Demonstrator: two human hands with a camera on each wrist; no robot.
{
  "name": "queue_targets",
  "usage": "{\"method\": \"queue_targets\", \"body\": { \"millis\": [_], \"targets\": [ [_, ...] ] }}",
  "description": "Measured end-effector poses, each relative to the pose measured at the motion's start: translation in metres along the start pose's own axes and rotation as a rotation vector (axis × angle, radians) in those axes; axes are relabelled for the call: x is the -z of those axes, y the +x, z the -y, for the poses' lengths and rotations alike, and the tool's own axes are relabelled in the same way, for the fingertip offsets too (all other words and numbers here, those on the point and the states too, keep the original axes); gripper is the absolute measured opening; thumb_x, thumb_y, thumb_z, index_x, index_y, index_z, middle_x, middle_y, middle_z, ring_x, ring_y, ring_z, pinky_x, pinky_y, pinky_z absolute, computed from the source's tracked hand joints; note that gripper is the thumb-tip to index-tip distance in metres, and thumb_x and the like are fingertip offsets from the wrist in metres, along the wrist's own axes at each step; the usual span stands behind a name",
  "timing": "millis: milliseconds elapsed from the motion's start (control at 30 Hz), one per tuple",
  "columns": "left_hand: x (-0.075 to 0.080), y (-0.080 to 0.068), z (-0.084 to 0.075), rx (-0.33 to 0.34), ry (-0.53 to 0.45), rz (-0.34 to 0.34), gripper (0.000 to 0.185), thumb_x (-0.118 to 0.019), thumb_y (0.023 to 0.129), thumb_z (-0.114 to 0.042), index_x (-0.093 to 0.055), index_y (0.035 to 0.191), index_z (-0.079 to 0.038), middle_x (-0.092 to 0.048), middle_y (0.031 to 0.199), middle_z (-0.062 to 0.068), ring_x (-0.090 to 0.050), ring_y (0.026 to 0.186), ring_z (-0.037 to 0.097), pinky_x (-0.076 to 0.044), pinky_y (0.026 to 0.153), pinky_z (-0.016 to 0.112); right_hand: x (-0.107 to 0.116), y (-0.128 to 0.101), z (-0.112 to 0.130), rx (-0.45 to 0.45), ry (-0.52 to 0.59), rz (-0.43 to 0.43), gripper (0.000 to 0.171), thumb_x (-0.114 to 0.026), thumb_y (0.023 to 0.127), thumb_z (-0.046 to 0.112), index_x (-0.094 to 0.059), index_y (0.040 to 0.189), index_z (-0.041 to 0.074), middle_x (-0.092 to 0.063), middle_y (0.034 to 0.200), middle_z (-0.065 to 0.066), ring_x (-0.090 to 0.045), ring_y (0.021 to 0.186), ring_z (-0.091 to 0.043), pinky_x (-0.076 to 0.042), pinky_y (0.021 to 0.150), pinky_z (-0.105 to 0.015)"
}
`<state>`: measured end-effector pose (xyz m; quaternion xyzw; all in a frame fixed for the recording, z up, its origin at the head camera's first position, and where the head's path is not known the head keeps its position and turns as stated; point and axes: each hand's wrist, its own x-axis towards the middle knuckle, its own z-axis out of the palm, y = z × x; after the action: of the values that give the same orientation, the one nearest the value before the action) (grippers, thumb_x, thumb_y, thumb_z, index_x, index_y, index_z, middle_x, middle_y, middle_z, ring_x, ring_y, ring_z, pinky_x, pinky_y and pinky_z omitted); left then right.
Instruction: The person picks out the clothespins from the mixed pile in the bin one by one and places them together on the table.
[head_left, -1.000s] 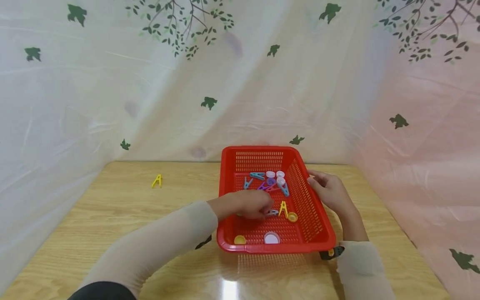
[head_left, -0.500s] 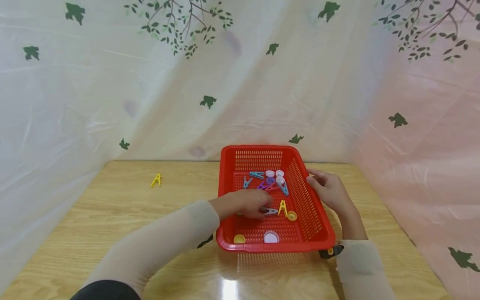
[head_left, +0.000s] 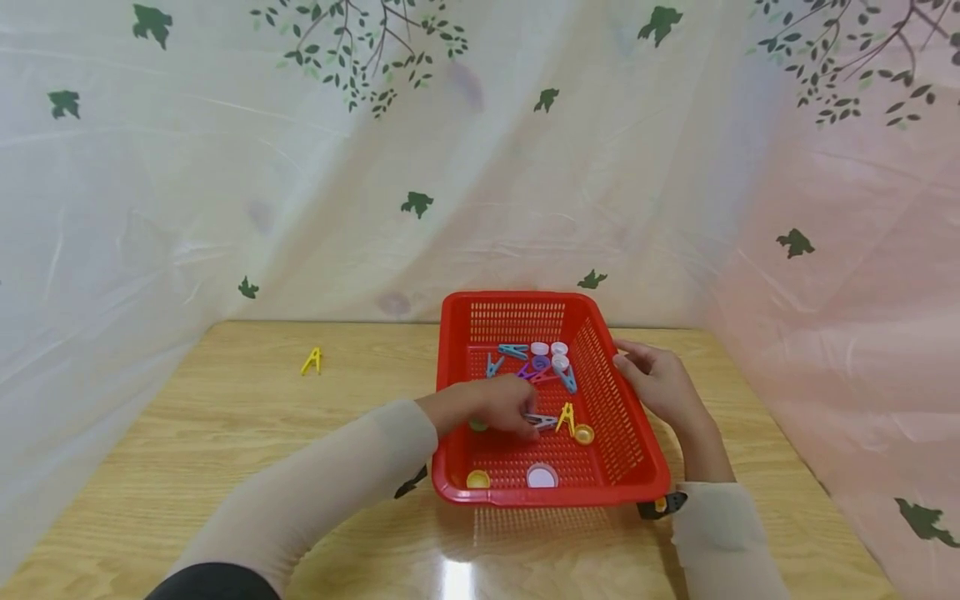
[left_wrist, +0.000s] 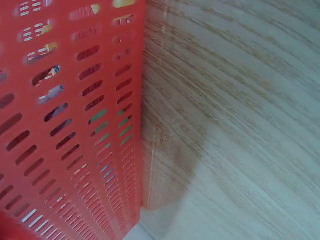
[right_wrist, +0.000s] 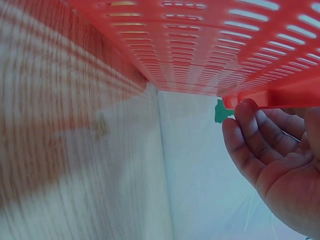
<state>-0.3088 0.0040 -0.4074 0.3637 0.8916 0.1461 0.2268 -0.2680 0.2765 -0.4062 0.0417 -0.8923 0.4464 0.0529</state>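
Observation:
A red slotted basket point(head_left: 551, 497) stands on the wooden table point(head_left: 247, 417). My left hand point(head_left: 506, 407) reaches over its left wall, fingers curled down, the tips pinching the end of a grey clothespin point(head_left: 543, 421) on the basket floor. Beside it lie a yellow clothespin point(head_left: 566, 417) and a yellow cap point(head_left: 584, 433). A small green item point(head_left: 477, 425) shows under the wrist. My right hand point(head_left: 651, 379) holds the basket's right rim; in the right wrist view its fingers point(right_wrist: 250, 145) curl up under the rim point(right_wrist: 270, 97). The left wrist view shows only the basket wall point(left_wrist: 70, 125) and table.
At the basket's far end lie several blue, purple and pink clothespins and white caps point(head_left: 542, 362). A white cap point(head_left: 542, 476) and a yellow cap point(head_left: 477, 479) sit near its front wall. A lone yellow clothespin point(head_left: 312, 361) lies on the table at far left. Printed curtains enclose the table.
My left hand has drawn back slightly to the left inside the basket, uncovering the green item. The right hand and basket have stayed put.

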Motion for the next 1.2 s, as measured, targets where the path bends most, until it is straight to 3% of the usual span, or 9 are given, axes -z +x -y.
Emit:
{"method": "queue_targets", "body": {
  "millis": [167,433,733,1200],
  "targets": [
    [0.001,0.002,0.001,0.002,-0.078,-0.049,0.023,-0.078,0.091,-0.034,-0.065,0.096,-0.016,-0.066,0.081,-0.004,-0.059,0.071,0.010,-0.048,0.064,0.023,0.000,0.001,0.000,0.000,-0.008,0.003,0.048,-0.056,0.107,0.030,-0.053,0.148,0.006,-0.069,0.114,-0.022,-0.070,0.086,-0.028,-0.062,0.071,-0.035],
    [0.009,0.003,0.000,-0.087,-0.138,-0.213,0.022,-0.080,0.089,-0.032,-0.067,0.089,-0.015,-0.065,0.074,-0.003,-0.056,0.065,0.008,-0.047,0.060,0.021,0.000,0.001,-0.001,0.023,-0.020,-0.007,0.046,-0.056,0.107,0.026,-0.054,0.146,0.003,-0.069,0.110,-0.022,-0.071,0.083,-0.027,-0.062,0.068,-0.035],
    [0.025,-0.007,0.003,-0.069,-0.224,-0.283,0.022,-0.079,0.090,-0.033,-0.067,0.099,-0.016,-0.067,0.088,-0.003,-0.061,0.080,0.013,-0.054,0.069,0.023,0.000,0.001,-0.001,0.023,-0.004,0.001,0.046,-0.056,0.107,0.026,-0.053,0.147,0.004,-0.069,0.111,-0.022,-0.071,0.084,-0.028,-0.062,0.069,-0.035],
    [0.043,-0.029,0.017,-0.043,-0.277,-0.425,0.022,-0.078,0.091,-0.033,-0.069,0.100,-0.015,-0.066,0.087,-0.001,-0.061,0.078,0.016,-0.054,0.067,0.027,0.000,0.000,0.002,0.026,-0.005,-0.002,0.046,-0.058,0.106,0.024,-0.055,0.146,0.002,-0.070,0.110,-0.021,-0.070,0.082,-0.023,-0.061,0.069,-0.033]
  ]
}}
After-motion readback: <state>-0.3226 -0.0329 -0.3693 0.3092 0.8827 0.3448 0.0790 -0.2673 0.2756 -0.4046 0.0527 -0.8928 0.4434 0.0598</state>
